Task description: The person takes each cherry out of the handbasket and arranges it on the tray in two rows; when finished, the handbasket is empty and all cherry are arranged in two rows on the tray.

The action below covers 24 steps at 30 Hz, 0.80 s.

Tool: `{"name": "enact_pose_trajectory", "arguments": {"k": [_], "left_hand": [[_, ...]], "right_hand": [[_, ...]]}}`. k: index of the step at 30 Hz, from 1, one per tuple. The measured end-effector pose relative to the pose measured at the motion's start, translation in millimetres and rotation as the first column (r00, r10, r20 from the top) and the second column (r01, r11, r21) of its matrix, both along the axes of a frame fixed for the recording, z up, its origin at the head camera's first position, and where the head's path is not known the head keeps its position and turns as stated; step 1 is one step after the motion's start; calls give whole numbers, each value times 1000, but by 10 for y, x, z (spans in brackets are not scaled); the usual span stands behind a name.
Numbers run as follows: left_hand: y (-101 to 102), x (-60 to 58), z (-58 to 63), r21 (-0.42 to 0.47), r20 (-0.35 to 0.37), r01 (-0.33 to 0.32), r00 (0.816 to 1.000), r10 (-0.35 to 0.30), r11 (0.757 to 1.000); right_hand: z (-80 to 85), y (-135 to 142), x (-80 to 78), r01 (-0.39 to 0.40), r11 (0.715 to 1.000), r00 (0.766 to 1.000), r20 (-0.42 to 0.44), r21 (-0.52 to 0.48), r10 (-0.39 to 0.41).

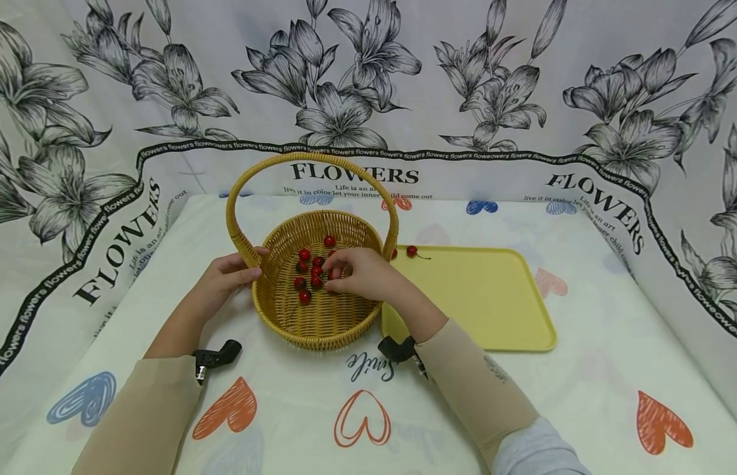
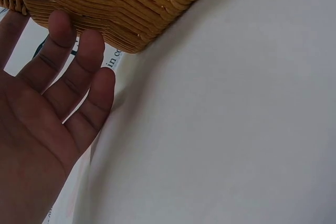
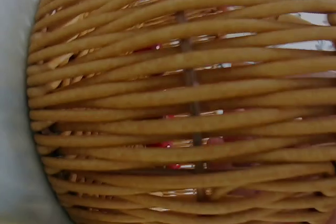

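Note:
A wicker basket with a tall arched handle holds several red cherries. My left hand pinches the basket's left side at the handle's base. In the left wrist view, the other fingers extend loosely beside the woven wall. Inside the basket, my right hand has its thumb and fingers curled together at a cherry, partly hidden by the fingers. The right wrist view is filled by the basket's weave, with bits of red through the gaps.
A yellow tray lies right of the basket, under my right forearm. One stemmed cherry rests at its far edge, and another shows partly behind the handle. A white cloth printed with hearts covers the table; a flowered curtain stands behind.

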<state>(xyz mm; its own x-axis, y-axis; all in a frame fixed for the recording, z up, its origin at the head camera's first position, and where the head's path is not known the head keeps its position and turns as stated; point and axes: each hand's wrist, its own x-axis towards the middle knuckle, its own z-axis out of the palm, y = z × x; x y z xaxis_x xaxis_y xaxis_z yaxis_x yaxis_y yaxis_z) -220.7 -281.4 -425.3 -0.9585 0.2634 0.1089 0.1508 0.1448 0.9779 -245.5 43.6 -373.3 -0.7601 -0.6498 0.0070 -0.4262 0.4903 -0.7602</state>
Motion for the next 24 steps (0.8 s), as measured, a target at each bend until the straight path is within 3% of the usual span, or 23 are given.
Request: {"name": "enact_pose_trajectory", "arguments": {"k": [10,24], "left_hand": [[10,13,-11,-7,-5,-9,1000,9,1000],[-4,4,-14,-62,-20,-23,1000,21,998]], "right_hand": [[-28,-129,-17,52,987,998,9,155,-54],[-85,-234,39,94,912,991,-128,399,-46]]}}
